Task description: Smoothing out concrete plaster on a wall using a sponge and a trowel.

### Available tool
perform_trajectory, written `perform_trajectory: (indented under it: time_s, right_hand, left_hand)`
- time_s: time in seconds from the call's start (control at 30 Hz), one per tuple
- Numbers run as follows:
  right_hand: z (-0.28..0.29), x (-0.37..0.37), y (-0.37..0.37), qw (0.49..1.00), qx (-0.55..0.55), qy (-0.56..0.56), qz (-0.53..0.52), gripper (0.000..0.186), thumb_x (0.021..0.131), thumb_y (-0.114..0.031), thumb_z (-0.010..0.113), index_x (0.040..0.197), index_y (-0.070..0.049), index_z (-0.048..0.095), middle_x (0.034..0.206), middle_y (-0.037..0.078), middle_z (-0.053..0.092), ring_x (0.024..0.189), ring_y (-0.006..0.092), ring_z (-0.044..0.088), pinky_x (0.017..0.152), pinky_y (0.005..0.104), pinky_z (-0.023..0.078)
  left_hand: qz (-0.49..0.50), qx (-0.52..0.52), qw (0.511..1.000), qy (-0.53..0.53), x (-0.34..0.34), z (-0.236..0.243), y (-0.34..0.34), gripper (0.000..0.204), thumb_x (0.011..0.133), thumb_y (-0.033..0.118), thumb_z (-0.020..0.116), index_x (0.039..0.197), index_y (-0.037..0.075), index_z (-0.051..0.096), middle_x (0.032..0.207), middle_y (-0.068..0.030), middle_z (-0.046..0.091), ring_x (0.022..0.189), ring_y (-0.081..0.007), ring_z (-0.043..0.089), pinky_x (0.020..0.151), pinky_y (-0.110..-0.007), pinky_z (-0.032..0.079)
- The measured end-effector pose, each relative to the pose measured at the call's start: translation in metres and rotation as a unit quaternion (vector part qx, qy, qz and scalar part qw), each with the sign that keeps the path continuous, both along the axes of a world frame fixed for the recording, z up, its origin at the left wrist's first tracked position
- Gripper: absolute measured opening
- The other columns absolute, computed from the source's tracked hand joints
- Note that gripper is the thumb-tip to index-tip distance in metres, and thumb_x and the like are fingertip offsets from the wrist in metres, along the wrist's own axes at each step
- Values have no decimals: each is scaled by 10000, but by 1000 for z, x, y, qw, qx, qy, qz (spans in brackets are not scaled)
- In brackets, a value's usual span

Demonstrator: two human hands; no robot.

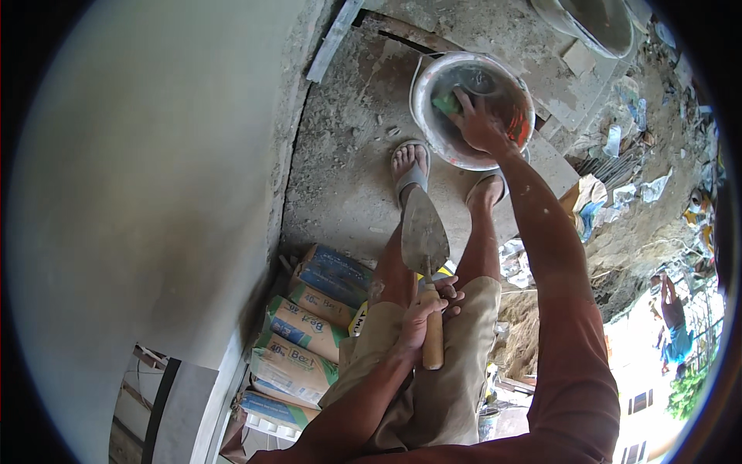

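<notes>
My left hand (422,320) is closed round the wooden handle of a pointed trowel (425,232). The trowel's grey-smeared metal blade points away from me, above my legs. Farther off, my right hand (482,129) reaches down inside a round bucket (420,99) that has a pale, stained rim and a thin wire handle. Its fingers press on a green sponge-like piece (445,103) at the left inside of the bucket. Dark, cloudy water seems to fill the bottom, and reddish marks show on the right inner side. The bucket stands just beyond my sandalled feet.
A smooth plastered wall (170,155) runs along the left. Stacked paper bags (300,352) lie at its foot beside my left leg. A second bucket (607,31) stands far right, near a wooden strip (403,32). Rubble and litter (610,197) cover the right side; another person (674,313) is beyond.
</notes>
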State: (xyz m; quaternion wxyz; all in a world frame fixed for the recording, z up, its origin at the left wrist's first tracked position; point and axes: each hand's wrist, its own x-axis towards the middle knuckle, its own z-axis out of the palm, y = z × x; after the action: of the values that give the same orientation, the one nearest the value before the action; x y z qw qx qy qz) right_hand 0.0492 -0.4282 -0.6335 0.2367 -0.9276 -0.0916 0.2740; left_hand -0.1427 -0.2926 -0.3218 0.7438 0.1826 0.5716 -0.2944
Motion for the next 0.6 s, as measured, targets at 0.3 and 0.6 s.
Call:
perform_trajectory:
  time_s: [0.3,0.6]
  right_hand:
    - [-9,-4,20,988,-59,121,-71,677,884,-508,554,1459,-244,315,1201,310,484,1161,459,487,988,558,354]
    - [-36,6,-2,976,-38,101,-187,614,923,-510,515,1423,-176,394,1197,237,539,994,392,583,861,578,468]
  left_hand:
    - [-3,13,1000,-5,0,-2,6,460,862,83,568,1293,-53,484,1034,-57,576,1072,-184,579,891,-299,509]
    - [-12,-5,1000,-24,4,-4,-4,425,857,87,582,1256,-38,507,995,-44,569,1032,-180,586,863,-290,510]
